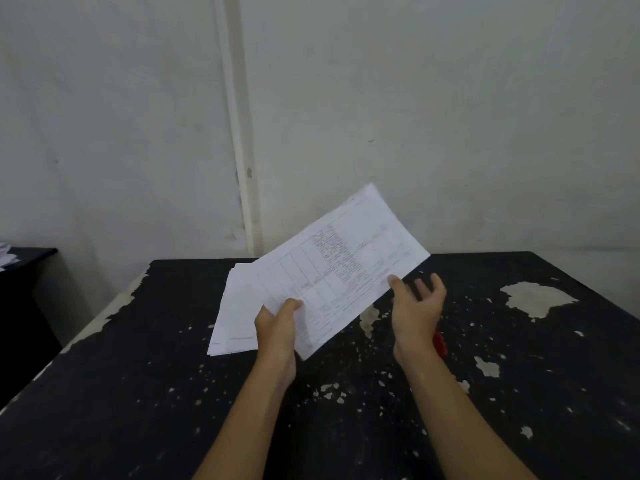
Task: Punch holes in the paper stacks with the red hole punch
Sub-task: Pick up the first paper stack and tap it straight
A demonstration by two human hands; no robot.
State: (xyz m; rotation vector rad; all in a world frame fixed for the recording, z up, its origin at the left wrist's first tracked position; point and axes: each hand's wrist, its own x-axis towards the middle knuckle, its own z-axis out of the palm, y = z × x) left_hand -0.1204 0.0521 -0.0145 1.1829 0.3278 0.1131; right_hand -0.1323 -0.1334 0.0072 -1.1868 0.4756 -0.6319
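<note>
- The left hand (277,323) is pinching a printed sheaf (341,268) at its near corner, thumb on top, fingers (289,306) closed on the paper and lifting it tilted above the surface (173,393).
- The right hand (417,306) is hovering palm-up at the sheaf's right edge, its fingers spread wide and holding nothing; the thumb tip is at the edge, though whether it is touching is hard to say.
- A second stack (235,306) is lying flat on the surface, just behind and left of the left hand, partly covered by the raised sheaf.
- The punch (440,344) is showing only as a red sliver beside the right wrist, resting on the surface.
- To do this step well, I would be squaring the sheets first: tapping one edge on the surface so that all edges line up, then steadying both sides before sliding that edge fully into the punch slot.
- A one-corner pinch is letting the sheets sag and fan, so the holes could land unevenly.
- Hidden: most of the punch, its slot and its lever are behind the right forearm; the sheaf's thickness and print are too blurred to read.
</note>
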